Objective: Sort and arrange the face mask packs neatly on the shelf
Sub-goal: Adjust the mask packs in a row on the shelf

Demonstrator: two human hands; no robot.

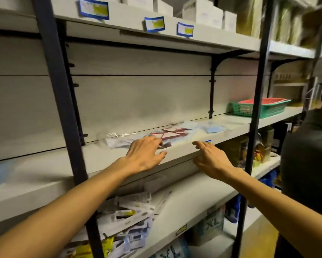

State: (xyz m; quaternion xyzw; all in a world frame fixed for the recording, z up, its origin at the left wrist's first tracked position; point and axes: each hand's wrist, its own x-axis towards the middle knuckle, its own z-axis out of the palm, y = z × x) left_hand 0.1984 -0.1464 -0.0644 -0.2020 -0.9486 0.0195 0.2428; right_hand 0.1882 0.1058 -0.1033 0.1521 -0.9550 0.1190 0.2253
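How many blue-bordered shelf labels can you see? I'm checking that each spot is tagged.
4: three on the top shelf's front edge, and one on the mask shelf's edge, mostly hidden behind the right hand. Others may be hidden.

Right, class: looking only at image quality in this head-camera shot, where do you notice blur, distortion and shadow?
Head view: motion blur smears the mask packs, both fingertips and the top-right shelf goods; the wide lens bows the shelf uprights and edges; the left hand and right hand stay fairly sharp; a soft shadow lies on the shelf left of the upright; no strong glare.
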